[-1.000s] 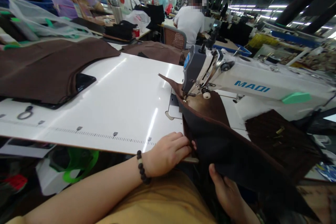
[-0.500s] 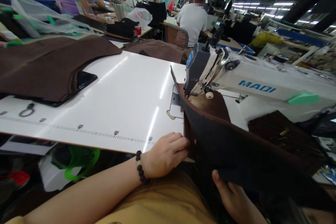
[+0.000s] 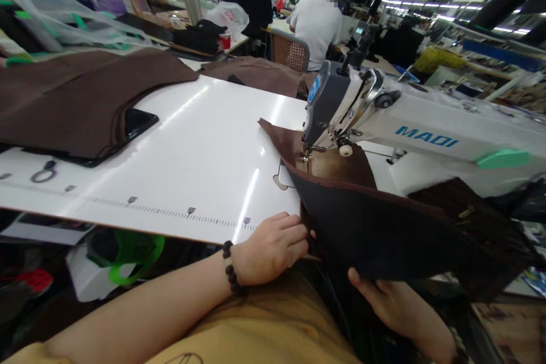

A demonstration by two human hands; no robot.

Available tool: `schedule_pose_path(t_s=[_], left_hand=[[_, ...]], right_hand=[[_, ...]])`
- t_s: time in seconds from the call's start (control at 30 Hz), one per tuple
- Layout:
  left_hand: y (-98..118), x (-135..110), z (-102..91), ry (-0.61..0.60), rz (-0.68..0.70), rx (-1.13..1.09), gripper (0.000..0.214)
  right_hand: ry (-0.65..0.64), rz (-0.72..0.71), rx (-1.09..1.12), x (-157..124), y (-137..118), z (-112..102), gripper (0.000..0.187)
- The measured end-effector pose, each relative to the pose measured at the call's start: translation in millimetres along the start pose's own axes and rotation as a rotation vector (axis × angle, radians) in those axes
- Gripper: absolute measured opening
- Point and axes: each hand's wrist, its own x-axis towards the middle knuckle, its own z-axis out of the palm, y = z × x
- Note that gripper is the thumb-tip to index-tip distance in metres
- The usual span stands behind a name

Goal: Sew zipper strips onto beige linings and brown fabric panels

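My left hand, with a dark bead bracelet on its wrist, grips the near edge of a dark brown fabric piece at the front edge of the white sewing table. My right hand holds the same fabric from underneath, lifting it; its fingers are mostly hidden by the cloth. The far end of the fabric lies under the needle of the white MAQI sewing machine.
A stack of brown fabric lies at the table's left over a black object. Small scissors rest near the left edge. More dark cloth sits right of the machine. A seated person in white works behind.
The fabric's right side has been lifted higher and flatter by my right hand. My left hand stays at the fabric's near edge.
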Motion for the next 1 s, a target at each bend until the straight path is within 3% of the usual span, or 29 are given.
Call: schedule_pose_path(t_s=[0.17, 0.57, 0.8, 0.93, 1.0], left_hand=[[0, 0, 0.5, 0.011, -0.013, 0.003, 0.038], [-1, 2, 0.4, -0.015, -0.007, -0.011, 0.039], [-3, -1, 7.7, -0.099, -0.078, -0.148, 0.028], [-23, 2, -22.0, -0.336, -0.194, -0.414, 0.013], [-41, 7, -48.3, -0.349, -0.318, -0.478, 0.011]], right_hand=[[-0.143, 0.093, 0.098, 5, -2, -1, 0.052], [-0.324, 0.278, 0.155, 17, -6, -16, 0.062], [-0.333, 0.171, 0.272, 39, -12, -31, 0.048], [-0.358, 0.044, 0.339, 49, -15, -41, 0.036], [-0.398, -0.007, 0.310, 52, -16, -43, 0.032]])
